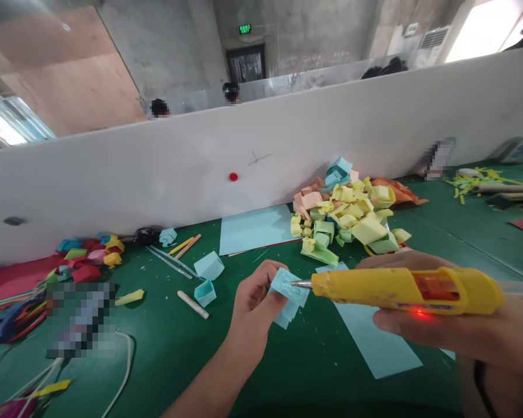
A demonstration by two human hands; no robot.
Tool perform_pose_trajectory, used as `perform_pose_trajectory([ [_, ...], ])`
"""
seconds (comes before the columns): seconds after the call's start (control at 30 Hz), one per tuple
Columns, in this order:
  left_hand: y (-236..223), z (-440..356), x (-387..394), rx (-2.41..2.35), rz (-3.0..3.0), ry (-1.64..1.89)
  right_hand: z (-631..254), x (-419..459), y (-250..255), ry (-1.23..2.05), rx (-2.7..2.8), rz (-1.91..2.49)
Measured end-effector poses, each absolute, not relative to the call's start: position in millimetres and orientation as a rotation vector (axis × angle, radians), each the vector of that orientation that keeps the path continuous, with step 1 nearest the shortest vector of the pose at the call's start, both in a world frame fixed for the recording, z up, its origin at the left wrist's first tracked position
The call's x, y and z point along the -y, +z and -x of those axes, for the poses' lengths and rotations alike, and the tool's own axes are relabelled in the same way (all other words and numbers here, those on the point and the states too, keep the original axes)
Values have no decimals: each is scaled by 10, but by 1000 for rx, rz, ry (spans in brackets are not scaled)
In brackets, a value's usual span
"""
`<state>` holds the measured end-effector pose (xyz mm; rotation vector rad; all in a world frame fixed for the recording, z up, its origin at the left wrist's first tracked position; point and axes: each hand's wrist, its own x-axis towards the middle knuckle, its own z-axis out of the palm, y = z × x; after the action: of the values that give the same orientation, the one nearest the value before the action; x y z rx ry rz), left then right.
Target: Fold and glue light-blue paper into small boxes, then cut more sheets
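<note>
My left hand pinches a small light-blue folded paper piece near the middle of the view, with more blue paper hanging below the fingers. A yellow hot glue gun is gripped in my right hand, its red light glowing. The metal nozzle points left and meets or hovers just over the blue paper; I cannot tell which. Under the gun a light-blue sheet lies on the table. Two small blue paper boxes, one upper and one lower open one, stand left of my left hand.
A heap of folded paper pieces leans near the white partition. Blue sheets lie behind my left hand. A white stick, scissors, a white cable and coloured paper shapes are on the left.
</note>
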<state>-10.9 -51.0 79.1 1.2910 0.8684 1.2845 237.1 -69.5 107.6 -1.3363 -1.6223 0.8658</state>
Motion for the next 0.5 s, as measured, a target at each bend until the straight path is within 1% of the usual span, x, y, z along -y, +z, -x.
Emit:
perform_pose_trajectory([
  [0.1,801,101,509,-878,-1284,1285,-2369,688,1124,931,1615,1343],
  [0.23,801,92,513,-897,-1294,1287,-2343,677,1180,924,1635,1308],
  [0.43,796,80,530,-892,-1303,1292,-2301,689,1205,971,1600,1380],
  [0.5,795,75,531,-874,-1306,1288,-2302,684,1199,937,1596,1355],
])
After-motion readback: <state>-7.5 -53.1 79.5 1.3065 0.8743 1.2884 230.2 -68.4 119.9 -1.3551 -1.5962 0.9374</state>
